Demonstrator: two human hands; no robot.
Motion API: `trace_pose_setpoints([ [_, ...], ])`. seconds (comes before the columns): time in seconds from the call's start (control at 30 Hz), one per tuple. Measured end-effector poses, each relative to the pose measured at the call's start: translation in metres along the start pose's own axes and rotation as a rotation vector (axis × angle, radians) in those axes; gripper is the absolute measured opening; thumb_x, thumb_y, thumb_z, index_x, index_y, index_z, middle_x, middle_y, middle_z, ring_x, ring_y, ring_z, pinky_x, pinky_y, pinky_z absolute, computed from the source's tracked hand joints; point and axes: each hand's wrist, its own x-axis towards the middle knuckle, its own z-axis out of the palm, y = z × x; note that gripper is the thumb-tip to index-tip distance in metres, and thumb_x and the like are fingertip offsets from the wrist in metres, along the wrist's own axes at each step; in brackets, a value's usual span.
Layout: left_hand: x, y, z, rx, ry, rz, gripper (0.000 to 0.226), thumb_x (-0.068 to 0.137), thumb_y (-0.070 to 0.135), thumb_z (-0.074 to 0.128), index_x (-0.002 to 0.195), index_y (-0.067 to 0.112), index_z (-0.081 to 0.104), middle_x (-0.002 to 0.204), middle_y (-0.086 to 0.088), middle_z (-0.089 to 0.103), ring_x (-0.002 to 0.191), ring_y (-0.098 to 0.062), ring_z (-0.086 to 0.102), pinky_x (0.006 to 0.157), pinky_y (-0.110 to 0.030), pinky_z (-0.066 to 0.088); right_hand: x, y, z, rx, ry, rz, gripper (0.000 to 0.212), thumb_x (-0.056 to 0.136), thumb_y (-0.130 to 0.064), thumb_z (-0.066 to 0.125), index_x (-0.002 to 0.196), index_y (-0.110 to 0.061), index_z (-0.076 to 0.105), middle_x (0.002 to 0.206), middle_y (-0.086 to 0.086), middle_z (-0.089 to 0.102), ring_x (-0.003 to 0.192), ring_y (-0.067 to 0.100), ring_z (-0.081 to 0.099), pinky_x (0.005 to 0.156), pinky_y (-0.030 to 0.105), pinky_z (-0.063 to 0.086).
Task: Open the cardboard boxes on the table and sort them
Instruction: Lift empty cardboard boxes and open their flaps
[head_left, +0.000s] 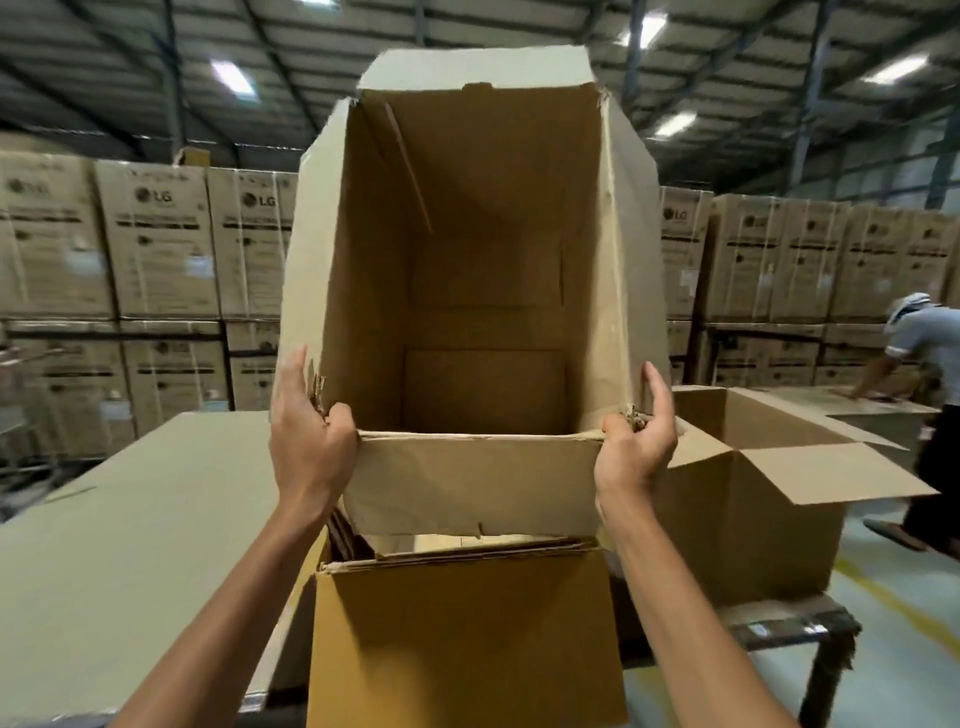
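cardboard box (483, 249) was held up between both hands, mouth toward the wearer, flaps spread, nothing seen inside. open box (748, 525) stood just beyond the right hand (636, 447); lower box (462, 639) sat under the wrists. left hand (311, 441) and right hand each gripped a near corner, fingers curled round the rim. opening looked done; next likely sorting: set it down level.

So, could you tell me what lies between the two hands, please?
In the head view, the near flap of the raised open box spans the gap from the left hand to the right hand, each gripping a corner.
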Motion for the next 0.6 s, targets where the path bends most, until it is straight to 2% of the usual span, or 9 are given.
trace_pose_setpoints([
  [0.03, 0.004, -0.004, 0.006, 0.020, 0.017, 0.011, 0.076, 0.079, 0.024, 0.045, 0.153, 0.025, 0.029, 0.149, -0.012, 0.046, 0.128, -0.036, 0.050, 0.104, -0.050, 0.047, 0.006, 0.012, 0.007, -0.024, -0.002, 0.025, 0.066, 0.087, 0.014, 0.051, 0.142, -0.023, 0.052, 0.125, -0.020, 0.050, 0.084, -0.013, 0.057, 0.070, 0.010, 0.048],
  [0.1, 0.011, -0.013, 0.019, 0.057, 0.036, 0.034, 0.073, 0.081, 0.017, 0.048, 0.152, 0.016, 0.033, 0.153, -0.012, 0.042, 0.136, -0.032, 0.043, 0.106, -0.045, 0.040, 0.015, 0.034, 0.019, -0.077, -0.025, 0.053, 0.065, 0.090, 0.010, 0.052, 0.143, -0.028, 0.051, 0.134, -0.016, 0.045, 0.105, -0.005, 0.051, 0.079, 0.010, 0.044],
  [0.13, 0.015, -0.021, 0.027, 0.080, 0.028, 0.034, 0.070, 0.084, 0.013, 0.050, 0.152, 0.014, 0.034, 0.152, -0.012, 0.042, 0.136, -0.031, 0.043, 0.106, -0.045, 0.040, 0.019, 0.045, 0.025, -0.112, -0.037, 0.062, 0.063, 0.092, 0.008, 0.052, 0.144, -0.027, 0.049, 0.138, -0.015, 0.045, 0.115, -0.003, 0.044, 0.086, 0.010, 0.041],
  [0.2, 0.021, -0.045, 0.045, 0.137, -0.038, 0.005, 0.067, 0.087, 0.006, 0.054, 0.150, 0.016, 0.036, 0.149, -0.012, 0.045, 0.131, -0.031, 0.046, 0.103, -0.047, 0.042, 0.027, 0.067, 0.034, -0.215, -0.068, 0.102, 0.060, 0.095, 0.004, 0.052, 0.146, -0.027, 0.045, 0.148, -0.007, 0.046, 0.125, 0.005, 0.042, 0.095, 0.020, 0.042],
  [0.3, 0.026, -0.091, 0.075, 0.260, -0.203, -0.070, 0.061, 0.088, 0.010, 0.053, 0.147, 0.020, 0.040, 0.140, -0.010, 0.049, 0.122, -0.030, 0.052, 0.094, -0.044, 0.047, 0.038, 0.101, 0.043, -0.411, -0.168, 0.218, 0.056, 0.099, -0.008, 0.052, 0.148, -0.029, 0.037, 0.147, 0.002, 0.049, 0.120, 0.025, 0.056, 0.092, 0.041, 0.054],
  [0.33, 0.026, -0.105, 0.084, 0.301, -0.256, -0.100, 0.058, 0.089, 0.013, 0.051, 0.146, 0.020, 0.043, 0.137, -0.010, 0.051, 0.118, -0.030, 0.053, 0.093, -0.043, 0.047, 0.040, 0.111, 0.044, -0.481, -0.218, 0.258, 0.054, 0.099, -0.014, 0.053, 0.149, -0.027, 0.036, 0.141, 0.003, 0.052, 0.115, 0.026, 0.057, 0.088, 0.042, 0.054],
  [0.43, 0.039, -0.139, 0.104, 0.361, -0.364, -0.226, 0.052, 0.087, 0.020, 0.043, 0.138, 0.021, 0.055, 0.133, -0.011, 0.056, 0.115, -0.032, 0.057, 0.095, -0.045, 0.049, 0.044, 0.131, 0.055, -0.607, -0.340, 0.329, 0.049, 0.097, -0.035, 0.055, 0.142, -0.022, 0.044, 0.119, 0.002, 0.058, 0.102, 0.026, 0.054, 0.073, 0.031, 0.044],
  [0.53, 0.048, -0.163, 0.108, 0.415, -0.396, -0.342, 0.038, 0.089, 0.015, 0.044, 0.115, 0.019, 0.072, 0.138, -0.014, 0.052, 0.115, -0.035, 0.058, 0.099, -0.043, 0.048, 0.047, 0.138, 0.081, -0.695, -0.447, 0.298, 0.043, 0.097, -0.037, 0.053, 0.136, -0.020, 0.051, 0.129, 0.009, 0.061, 0.114, 0.032, 0.056, 0.079, 0.033, 0.040],
  [0.6, 0.049, -0.174, 0.105, 0.412, -0.395, -0.356, 0.036, 0.091, 0.007, 0.044, 0.112, 0.012, 0.073, 0.137, -0.016, 0.047, 0.120, -0.036, 0.055, 0.105, -0.041, 0.043, 0.044, 0.141, 0.101, -0.725, -0.525, 0.260, 0.042, 0.099, -0.031, 0.049, 0.140, -0.021, 0.048, 0.133, 0.009, 0.059, 0.117, 0.032, 0.055, 0.086, 0.035, 0.042],
])
